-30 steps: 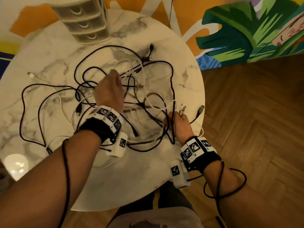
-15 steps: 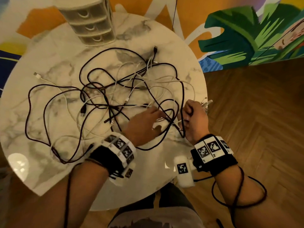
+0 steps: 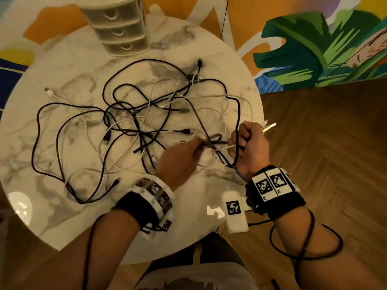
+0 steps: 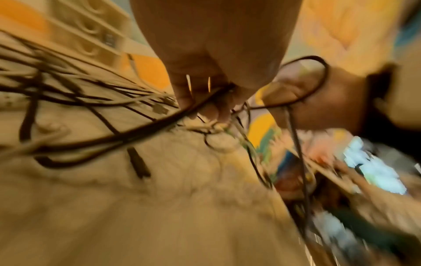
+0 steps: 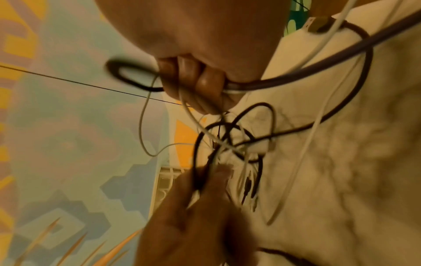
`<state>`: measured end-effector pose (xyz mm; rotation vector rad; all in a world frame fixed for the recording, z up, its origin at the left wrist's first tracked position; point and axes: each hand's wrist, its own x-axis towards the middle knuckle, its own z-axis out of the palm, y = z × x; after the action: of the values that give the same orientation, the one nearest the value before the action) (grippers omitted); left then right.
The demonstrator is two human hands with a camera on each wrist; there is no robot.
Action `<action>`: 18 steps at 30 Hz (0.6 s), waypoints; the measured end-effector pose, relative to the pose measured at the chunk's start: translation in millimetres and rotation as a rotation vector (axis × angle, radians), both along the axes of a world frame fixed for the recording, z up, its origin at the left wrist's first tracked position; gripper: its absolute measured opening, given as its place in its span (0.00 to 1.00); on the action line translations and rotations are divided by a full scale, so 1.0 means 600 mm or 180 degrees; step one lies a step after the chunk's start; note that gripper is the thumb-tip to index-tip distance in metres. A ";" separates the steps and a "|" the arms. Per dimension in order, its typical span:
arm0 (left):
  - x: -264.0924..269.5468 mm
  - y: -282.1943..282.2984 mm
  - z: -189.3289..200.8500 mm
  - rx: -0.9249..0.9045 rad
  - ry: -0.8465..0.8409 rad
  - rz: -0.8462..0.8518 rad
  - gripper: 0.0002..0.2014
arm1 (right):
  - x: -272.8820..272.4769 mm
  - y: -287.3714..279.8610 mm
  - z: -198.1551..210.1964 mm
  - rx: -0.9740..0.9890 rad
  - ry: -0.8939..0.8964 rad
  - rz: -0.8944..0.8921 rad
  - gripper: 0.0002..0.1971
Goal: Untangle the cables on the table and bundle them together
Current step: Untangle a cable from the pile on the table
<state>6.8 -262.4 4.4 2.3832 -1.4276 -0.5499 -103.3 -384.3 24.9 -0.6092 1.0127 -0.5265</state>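
A tangle of black and white cables [image 3: 134,122] sprawls over the round marble table [image 3: 62,84]. My right hand [image 3: 249,143] is a fist near the table's right edge, gripping a black cable loop [image 3: 237,130] and white strands, with plug ends [image 3: 269,127] sticking out past it. In the right wrist view its fingers [image 5: 198,79] curl round a thick dark cable [image 5: 318,63]. My left hand [image 3: 184,155] is just left of it and pinches a knot of black and white cable [image 3: 213,142]. The blurred left wrist view shows its fingers [image 4: 205,95] closed on a dark cable [image 4: 136,133].
A small beige drawer unit [image 3: 119,28] stands at the table's far edge. A white plug [image 3: 48,91] lies far left. Wooden floor [image 3: 324,143] drops off right of the table. Black sensor leads [image 3: 303,243] wrap both forearms.
My left hand came from the middle of the tangle toward the right hand and took hold of a knot. The right hand lifted and turned with its bundle.
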 end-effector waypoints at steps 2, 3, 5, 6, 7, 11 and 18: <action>0.057 -0.009 0.006 -0.0376 0.0390 0.0724 0.13 | -0.008 -0.006 0.004 -0.0043 -0.0034 0.0085 0.18; 0.090 -0.012 0.013 -0.0456 0.0562 0.0995 0.14 | -0.013 -0.007 0.006 -0.0017 -0.0098 0.0120 0.18; 0.156 -0.020 0.018 -0.0289 0.0622 0.1426 0.15 | -0.019 -0.009 0.016 0.0043 -0.0209 0.0216 0.18; 0.180 -0.025 0.019 -0.0111 0.0542 0.1586 0.16 | -0.020 -0.009 0.021 0.0045 -0.0215 0.0255 0.18; 0.194 -0.029 0.018 0.0121 0.0392 0.1673 0.16 | -0.020 -0.008 0.026 0.0040 -0.0220 0.0282 0.17; 0.143 -0.034 0.039 0.0504 -0.0753 0.1183 0.19 | -0.013 -0.007 0.040 -0.0002 -0.0285 0.0298 0.20; -0.057 -0.027 0.031 -0.0942 0.0584 0.0068 0.10 | 0.009 -0.005 0.071 -0.0177 -0.0247 0.0395 0.19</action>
<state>-27.6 -278.5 22.9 2.0586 -1.3022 -0.4988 -97.8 -387.3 67.5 -0.6913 0.8833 -0.4665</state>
